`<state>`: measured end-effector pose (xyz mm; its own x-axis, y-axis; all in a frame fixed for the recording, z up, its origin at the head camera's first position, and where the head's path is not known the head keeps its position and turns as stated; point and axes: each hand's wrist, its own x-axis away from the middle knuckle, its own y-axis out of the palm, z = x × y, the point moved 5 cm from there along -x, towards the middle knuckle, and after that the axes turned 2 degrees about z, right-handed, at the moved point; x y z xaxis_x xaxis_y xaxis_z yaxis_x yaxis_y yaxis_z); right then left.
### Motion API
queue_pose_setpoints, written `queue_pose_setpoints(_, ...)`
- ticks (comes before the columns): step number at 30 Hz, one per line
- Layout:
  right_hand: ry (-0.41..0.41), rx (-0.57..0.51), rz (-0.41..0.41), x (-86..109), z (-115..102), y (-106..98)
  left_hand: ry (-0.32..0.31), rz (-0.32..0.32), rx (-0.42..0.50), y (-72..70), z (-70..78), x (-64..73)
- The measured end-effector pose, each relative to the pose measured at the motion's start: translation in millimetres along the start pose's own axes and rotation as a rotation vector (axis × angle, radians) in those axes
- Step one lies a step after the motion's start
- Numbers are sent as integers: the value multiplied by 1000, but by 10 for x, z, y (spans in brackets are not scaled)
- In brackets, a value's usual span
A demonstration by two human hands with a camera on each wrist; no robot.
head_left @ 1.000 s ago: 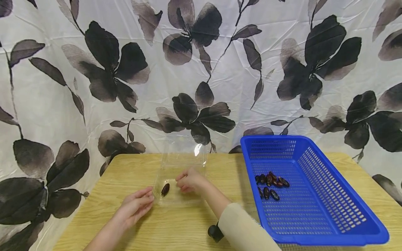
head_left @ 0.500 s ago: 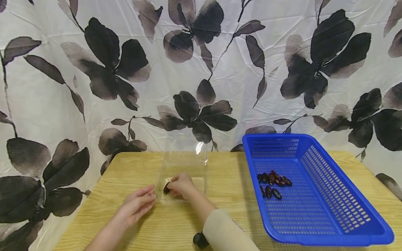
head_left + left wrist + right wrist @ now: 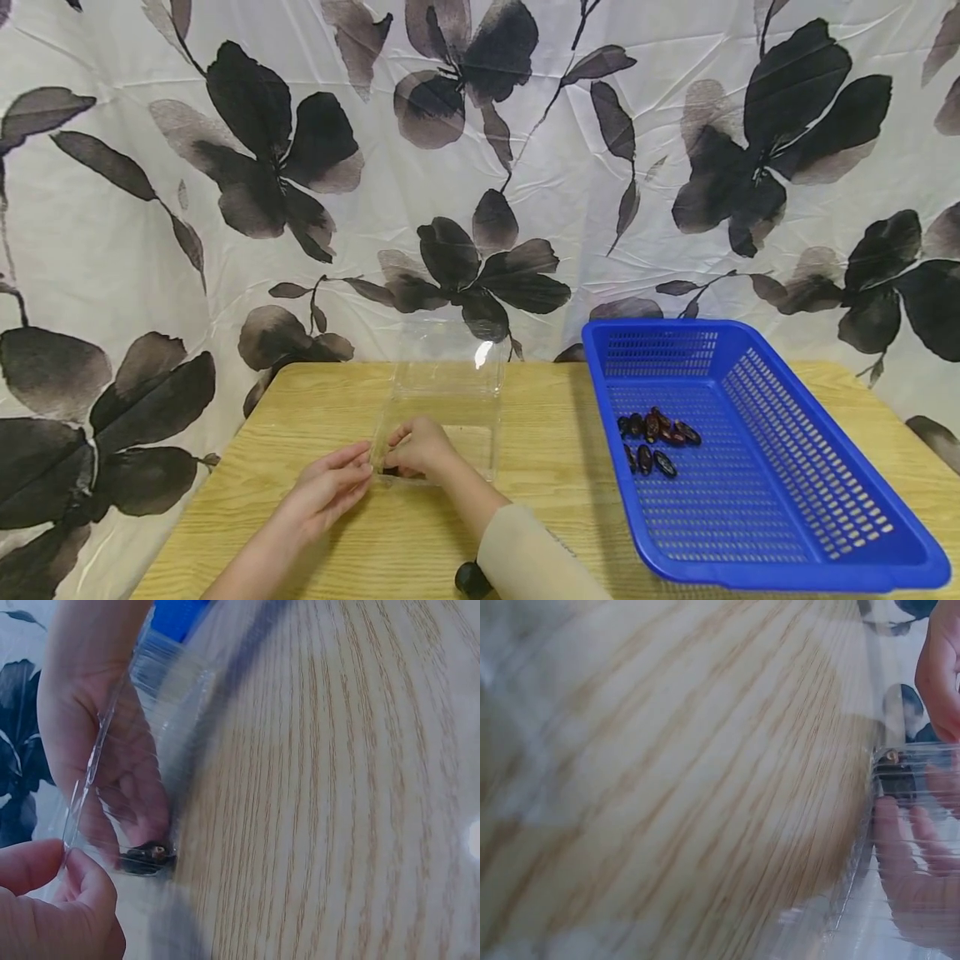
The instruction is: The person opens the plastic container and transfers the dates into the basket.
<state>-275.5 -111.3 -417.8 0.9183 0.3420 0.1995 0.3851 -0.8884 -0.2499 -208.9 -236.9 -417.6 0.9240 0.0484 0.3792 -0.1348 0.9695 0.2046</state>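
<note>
A clear plastic clamshell box stands on the wooden table with its lid raised at the back. My left hand is at the box's left side; in the left wrist view its thumb and finger pinch the thin rim. Inside the box, at the front left corner, my right hand holds a dark date low, near the bottom. In the head view the fingers cover most of it. Through the ridged wall, the right wrist view shows the date's end at the fingertips.
At the right stands a blue perforated basket with several dates near its left wall. A black round object sits beside the right sleeve. Behind the wooden table hangs a floral cloth.
My right hand has moved left across the box, taken hold of the date and shifted it toward the front left corner. The left hand has stayed at the box's side.
</note>
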Motion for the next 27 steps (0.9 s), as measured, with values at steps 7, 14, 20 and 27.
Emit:
queue_pose_setpoints(7,-30,9,-10,-19,5,16,6,-4,12,9,1,-1)
queue_pose_setpoints(14,-46,46,8,-21,12,40,-4,3,22,-9,-14,-2)
queue_pose_setpoints(20,-35,50,11,-35,35,50,0,-5,24,-15,-27,-9)
queue_pose_setpoints(27,-23,-14,14,-35,39,34,3,-8,22,-20,-38,-17)
